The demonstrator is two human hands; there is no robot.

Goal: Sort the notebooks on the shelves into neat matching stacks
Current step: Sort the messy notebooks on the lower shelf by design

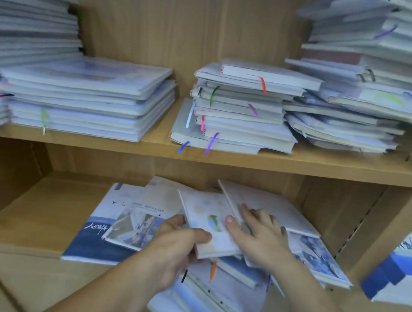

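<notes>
A loose heap of notebooks lies on the lower shelf (21,214). On top sits a pale notebook with a green mark (205,220). My left hand (179,245) grips its near edge, thumb on the cover. My right hand (260,234) rests flat on its right side, touching a tilted white notebook (276,207) behind it. Under them lie a large blue-and-white notebook (94,243), a photo-cover notebook (135,224) and a blue patterned one (316,258). More wrapped notebooks (210,307) spill toward me off the shelf front.
The upper shelf (327,164) carries a wide neat stack (86,96) at left, a taller stack (27,22) behind it, an untidy ribboned stack (241,108) in the middle and a tall leaning pile (372,80) at right. A blue-white stack (399,272) sits beyond the right upright.
</notes>
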